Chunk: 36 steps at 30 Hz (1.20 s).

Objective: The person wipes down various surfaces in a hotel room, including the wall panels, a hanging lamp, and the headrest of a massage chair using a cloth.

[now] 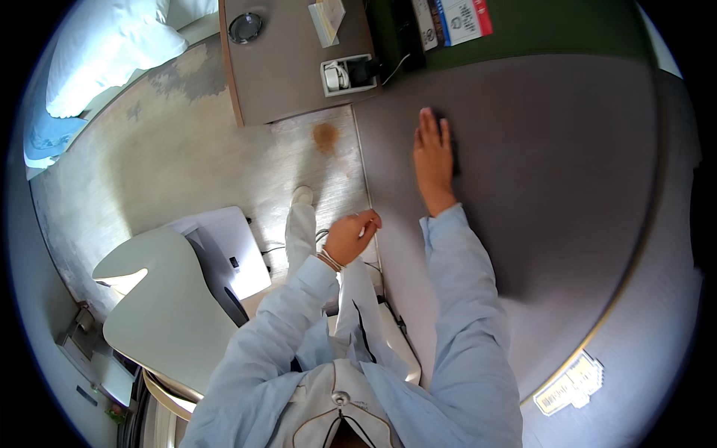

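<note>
My right hand (434, 154) lies palm down on a brown tabletop (549, 185), its fingers stretched forward and slightly apart. A dark strip runs along the hand's right side; I cannot tell whether it is shadow or a thing under the palm. Close to the table's left edge, my left hand (353, 238) hovers with its fingers curled in. Nothing shows in it, and a pale bracelet (330, 260) circles its wrist.
A grey organizer box (350, 92) with a white charger (336, 75) stands on the cabinet top (285, 84), near a glass ashtray (245, 28). Printed cards (462, 19) lie on a green surface. On my left are a chair (168, 302) and a white case (235, 246). The floor bears a brown stain (325, 137).
</note>
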Available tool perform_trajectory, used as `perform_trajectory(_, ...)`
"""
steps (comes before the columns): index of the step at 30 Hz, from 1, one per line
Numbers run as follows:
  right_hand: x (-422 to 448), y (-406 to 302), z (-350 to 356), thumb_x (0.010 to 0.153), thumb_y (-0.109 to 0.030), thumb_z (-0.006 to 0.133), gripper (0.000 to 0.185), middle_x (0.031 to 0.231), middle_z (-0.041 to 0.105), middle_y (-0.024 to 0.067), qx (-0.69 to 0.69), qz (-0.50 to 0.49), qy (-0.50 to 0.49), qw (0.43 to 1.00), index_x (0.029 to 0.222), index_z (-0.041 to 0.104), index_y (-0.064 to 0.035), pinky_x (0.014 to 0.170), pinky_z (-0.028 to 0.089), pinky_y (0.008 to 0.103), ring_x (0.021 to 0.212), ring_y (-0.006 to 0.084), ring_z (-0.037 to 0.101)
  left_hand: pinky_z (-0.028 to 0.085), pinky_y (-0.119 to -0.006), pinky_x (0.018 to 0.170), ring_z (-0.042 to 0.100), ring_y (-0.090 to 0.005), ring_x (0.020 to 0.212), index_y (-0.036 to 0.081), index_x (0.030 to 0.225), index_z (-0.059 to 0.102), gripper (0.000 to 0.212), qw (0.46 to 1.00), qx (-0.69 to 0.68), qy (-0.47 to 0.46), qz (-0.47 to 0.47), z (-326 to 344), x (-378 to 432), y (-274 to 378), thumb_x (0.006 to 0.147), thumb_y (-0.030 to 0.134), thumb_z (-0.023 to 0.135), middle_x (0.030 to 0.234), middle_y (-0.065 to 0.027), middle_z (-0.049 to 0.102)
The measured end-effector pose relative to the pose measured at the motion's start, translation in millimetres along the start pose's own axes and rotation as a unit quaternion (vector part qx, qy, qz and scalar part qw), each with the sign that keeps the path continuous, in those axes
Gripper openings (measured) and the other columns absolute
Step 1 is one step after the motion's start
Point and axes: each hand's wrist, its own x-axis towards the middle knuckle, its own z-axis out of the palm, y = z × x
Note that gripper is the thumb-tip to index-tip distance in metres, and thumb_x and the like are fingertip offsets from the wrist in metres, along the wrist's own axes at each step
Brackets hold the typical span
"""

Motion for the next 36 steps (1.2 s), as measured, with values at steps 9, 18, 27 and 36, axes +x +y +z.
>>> perform_trajectory(9, -80.7, 109.5, -127.2, 0.096, -0.013, 0.038, 0.051, 0.158, 0.025, 0.0007, -0.161, 0.350, 0.173, 0.906, 0.145, 0.042, -0.0280, 0.110, 0.018, 0.0539, 0.139, 0.0219, 0.035, 0.046, -0.038, 0.061, 0.062, -0.0275, 0.065, 0.007, 0.090, 0.062, 0.013, 0.990, -0.017, 0.093, -0.102, 29.9, 16.0, -20.4, 0.092, 0.013, 0.052, 0.072, -0.0127, 0.063)
perform_trajectory(18, -36.3, -98.9, 106.9, 0.092, -0.013, 0.046, 0.037, 0.147, 0.042, 0.0105, 0.072, -0.058, -0.076, 0.993, 0.123, 0.060, 0.0009, 0.118, 0.017, 0.0456, 0.137, 0.0209, 0.036, 0.046, -0.039, 0.059, 0.060, -0.0298, 0.060, 0.009, 0.093, 0.060, 0.007, 0.998, 0.023, 0.021, -0.047, 22.5, -28.7, -55.3, 0.091, 0.011, 0.053, 0.074, -0.0129, 0.063)
perform_trajectory(27, -198.1, 65.3, -106.9, 0.094, -0.020, 0.049, 0.030, 0.144, 0.049, -0.0009, -0.010, 0.280, 0.151, 0.948, 0.119, 0.065, -0.0249, 0.112, 0.017, 0.0522, 0.126, 0.0201, 0.048, 0.047, -0.041, 0.059, 0.062, -0.0297, 0.064, 0.012, 0.095, 0.058, 0.010, 0.991, 0.055, -0.054, -0.110, 36.0, -52.5, -22.2, 0.093, 0.016, 0.049, 0.069, -0.0100, 0.063)
perform_trajectory(36, -149.4, -42.9, 35.3, 0.094, -0.018, 0.045, 0.039, 0.140, 0.052, -0.0011, 0.005, 0.161, 0.084, 0.983, 0.129, 0.058, -0.0065, 0.110, 0.022, 0.0360, 0.120, 0.0100, 0.050, 0.046, -0.041, 0.057, 0.059, -0.0292, 0.061, 0.012, 0.094, 0.058, 0.006, 0.988, 0.057, -0.125, -0.067, 52.2, -76.6, -42.4, 0.090, 0.010, 0.053, 0.066, -0.0110, 0.058)
